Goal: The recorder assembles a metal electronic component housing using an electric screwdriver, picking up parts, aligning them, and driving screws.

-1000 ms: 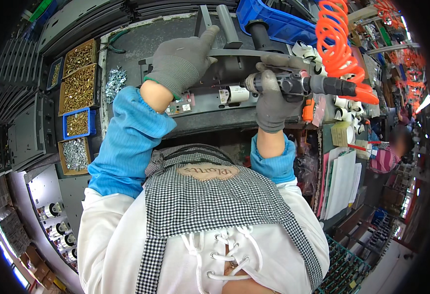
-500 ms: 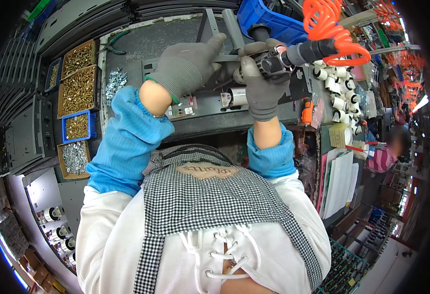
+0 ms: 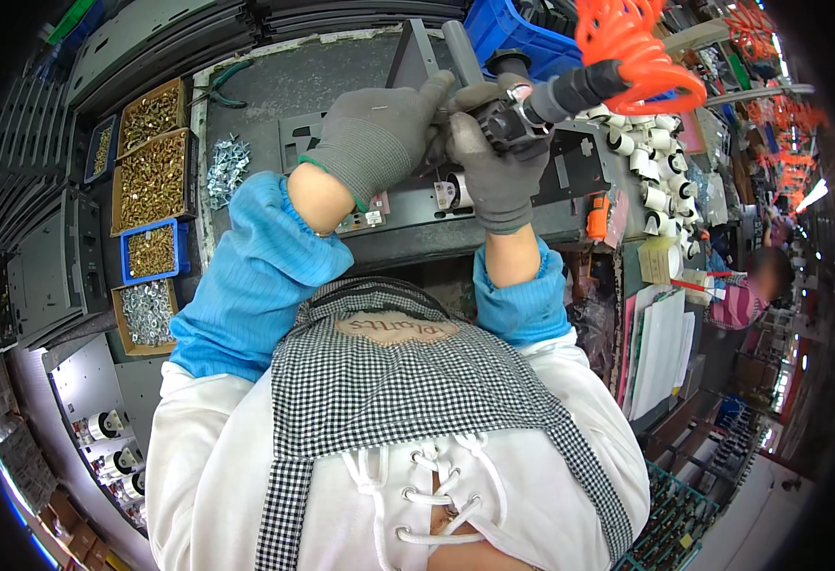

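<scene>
Grey knit gloves cover both my hands. My right hand [image 3: 498, 176] is wrapped round a black and silver air-powered driver [image 3: 522, 119], with an orange coiled hose [image 3: 636, 48] attached at its right end. Close against the tool's nose, my left hand [image 3: 375, 138] is closed over a dark metal assembly; its fingertips and whatever they hold are hidden. From that assembly rise a flat metal bar [image 3: 411, 57] and a grey tube [image 3: 460, 52]. Below the hands a white roller [image 3: 456, 190] lies partly covered by the right glove. A slotted dark plate [image 3: 575, 167] extends to the right.
Trays of brass-coloured screws [image 3: 156, 181] and a box of washers [image 3: 146, 314] line the left side. Loose silver screws [image 3: 228, 169] and green-handled pliers [image 3: 222, 86] lie on the bench. White rollers [image 3: 660, 167] are piled right, near a blue bin [image 3: 503, 38]. A person [image 3: 746, 295] is farther right.
My left hand has moved right, closer to the tool's nose. The driver and my right hand have shifted slightly left, and the hose has swung left with them.
</scene>
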`<state>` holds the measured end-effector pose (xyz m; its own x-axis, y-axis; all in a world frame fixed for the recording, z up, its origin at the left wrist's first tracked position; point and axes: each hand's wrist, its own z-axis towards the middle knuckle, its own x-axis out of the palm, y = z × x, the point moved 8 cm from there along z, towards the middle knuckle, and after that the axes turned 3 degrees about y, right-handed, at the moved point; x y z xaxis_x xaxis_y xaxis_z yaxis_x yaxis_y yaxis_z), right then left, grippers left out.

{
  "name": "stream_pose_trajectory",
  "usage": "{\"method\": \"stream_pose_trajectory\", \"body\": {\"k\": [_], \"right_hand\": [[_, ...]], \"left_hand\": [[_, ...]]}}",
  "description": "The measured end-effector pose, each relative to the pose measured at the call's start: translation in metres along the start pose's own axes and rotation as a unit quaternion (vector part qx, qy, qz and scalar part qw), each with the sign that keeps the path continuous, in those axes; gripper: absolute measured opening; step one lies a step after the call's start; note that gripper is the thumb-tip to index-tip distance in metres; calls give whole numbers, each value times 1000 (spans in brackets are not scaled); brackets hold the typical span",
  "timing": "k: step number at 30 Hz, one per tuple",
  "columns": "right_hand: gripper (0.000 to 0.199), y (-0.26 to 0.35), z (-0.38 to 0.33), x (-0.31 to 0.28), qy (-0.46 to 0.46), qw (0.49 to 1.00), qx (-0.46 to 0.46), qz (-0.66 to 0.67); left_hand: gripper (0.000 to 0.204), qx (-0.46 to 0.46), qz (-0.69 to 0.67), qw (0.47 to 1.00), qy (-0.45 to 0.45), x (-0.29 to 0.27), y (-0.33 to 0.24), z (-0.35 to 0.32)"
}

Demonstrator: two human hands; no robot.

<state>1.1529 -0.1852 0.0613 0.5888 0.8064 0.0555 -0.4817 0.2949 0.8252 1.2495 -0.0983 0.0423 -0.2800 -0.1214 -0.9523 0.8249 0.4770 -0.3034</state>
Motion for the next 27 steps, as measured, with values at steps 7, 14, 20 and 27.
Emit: {"method": "stream_pose_trajectory", "body": {"k": [7, 14, 20, 27], "right_hand": [[49, -5, -2, -23, -49, 999, -9, 9], [43, 7, 1, -23, -46, 999, 17, 6], [50, 119, 7, -59, -22, 1000, -2, 22], [56, 136, 23, -199, -147, 904, 191, -352]], "left_hand": [[58, 15, 10, 1000, -15, 3, -1, 4], [55, 85, -30, 987, -133, -13, -8, -5], [65, 17, -25, 997, -72, -21, -19, -5], [64, 6, -47, 992, -117, -29, -19, -5]]}}
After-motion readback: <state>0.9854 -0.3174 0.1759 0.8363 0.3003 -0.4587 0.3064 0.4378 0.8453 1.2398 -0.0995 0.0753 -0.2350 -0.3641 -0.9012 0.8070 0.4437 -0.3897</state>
